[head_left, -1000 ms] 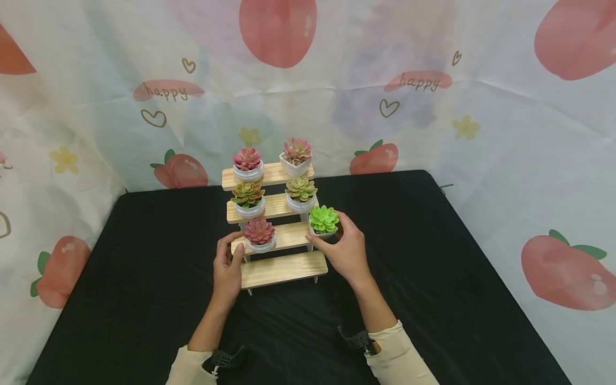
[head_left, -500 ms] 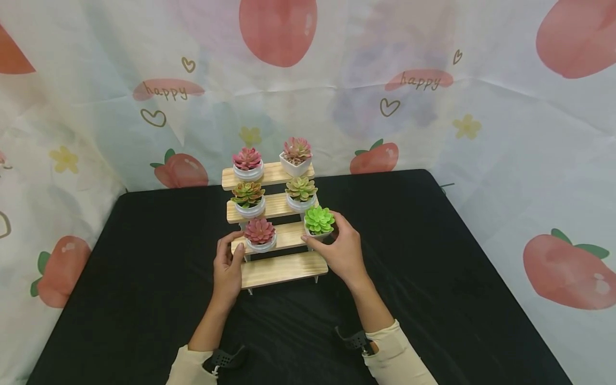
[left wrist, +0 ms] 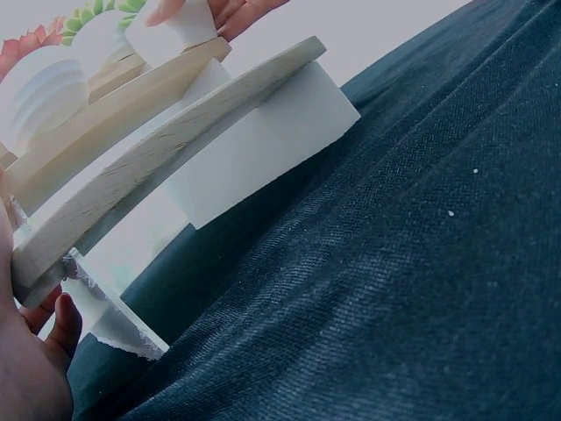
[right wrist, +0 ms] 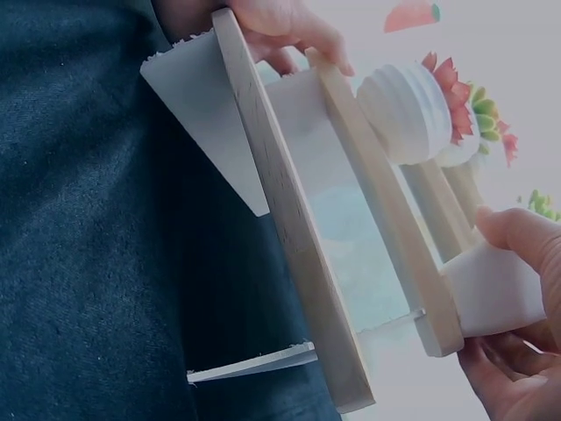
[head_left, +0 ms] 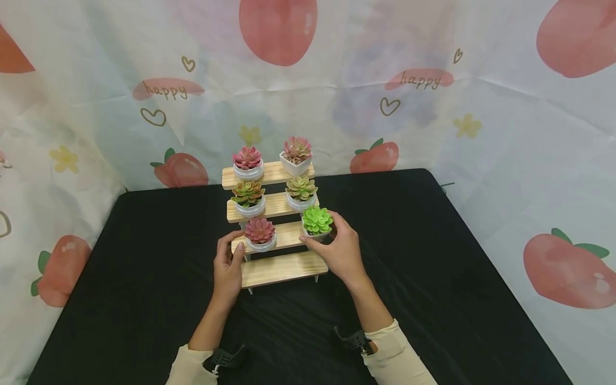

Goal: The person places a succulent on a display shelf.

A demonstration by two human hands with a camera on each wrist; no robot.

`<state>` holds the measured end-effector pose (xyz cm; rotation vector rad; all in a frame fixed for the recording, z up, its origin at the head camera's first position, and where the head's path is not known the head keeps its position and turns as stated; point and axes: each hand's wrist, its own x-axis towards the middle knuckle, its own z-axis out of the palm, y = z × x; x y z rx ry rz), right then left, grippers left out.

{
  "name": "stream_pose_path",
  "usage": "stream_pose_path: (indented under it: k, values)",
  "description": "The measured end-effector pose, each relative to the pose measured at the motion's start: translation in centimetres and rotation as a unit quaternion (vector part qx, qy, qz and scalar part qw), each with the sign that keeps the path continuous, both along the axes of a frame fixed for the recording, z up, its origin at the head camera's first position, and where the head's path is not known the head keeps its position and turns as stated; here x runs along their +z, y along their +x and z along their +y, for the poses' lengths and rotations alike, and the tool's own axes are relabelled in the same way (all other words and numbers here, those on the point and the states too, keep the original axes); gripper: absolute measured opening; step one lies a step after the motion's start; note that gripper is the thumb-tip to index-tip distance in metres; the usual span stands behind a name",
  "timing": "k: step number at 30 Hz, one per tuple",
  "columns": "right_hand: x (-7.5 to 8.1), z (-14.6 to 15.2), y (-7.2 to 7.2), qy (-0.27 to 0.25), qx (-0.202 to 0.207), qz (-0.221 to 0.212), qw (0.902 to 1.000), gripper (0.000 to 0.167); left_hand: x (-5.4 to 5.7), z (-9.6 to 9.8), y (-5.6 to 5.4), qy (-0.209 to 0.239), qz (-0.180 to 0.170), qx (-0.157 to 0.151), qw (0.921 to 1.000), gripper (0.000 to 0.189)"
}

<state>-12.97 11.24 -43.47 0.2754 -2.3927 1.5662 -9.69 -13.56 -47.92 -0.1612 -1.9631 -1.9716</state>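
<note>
A four-tier wooden plant stand (head_left: 284, 269) with white side supports stands on the table. My left hand (head_left: 228, 267) grips its left side by the second shelf from the front. On that shelf's left end, right beside those fingers, sits a dusky-pink succulent (head_left: 260, 232) in a round white pot. My right hand (head_left: 343, 251) pinches the white pot (right wrist: 495, 285) of a bright green succulent (head_left: 317, 219), thumb in front and fingers behind, at the same shelf's right end. In the left wrist view this pot (left wrist: 173, 37) shows right at the board's end.
Higher up stand more potted succulents: a reddish-green one (head_left: 248, 195) and a pale green one (head_left: 301, 190), then two pink ones (head_left: 247, 159) (head_left: 297, 151) on top. A black cloth (head_left: 423, 278) covers the table, and a fruit-print curtain (head_left: 337, 117) hangs behind.
My right hand has shifted slightly left with the green succulent, bringing its pot over the right end of the shelf. The left hand keeps its place on the stand.
</note>
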Motion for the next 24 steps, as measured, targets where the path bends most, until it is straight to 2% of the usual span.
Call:
stream_pose_path:
  k: [15, 24]
  values:
    - [0.14, -0.31, 0.08, 0.021, 0.005, -0.013, 0.9997, 0.073, -0.15, 0.04, 0.00, -0.003, 0.002, 0.004, 1.0000, 0.029]
    - [0.20, -0.43, 0.08, 0.034, 0.003, -0.007, 0.9994, 0.074, -0.28, 0.17, -0.06, 0.000, 0.005, 0.007, 1.0000, 0.028]
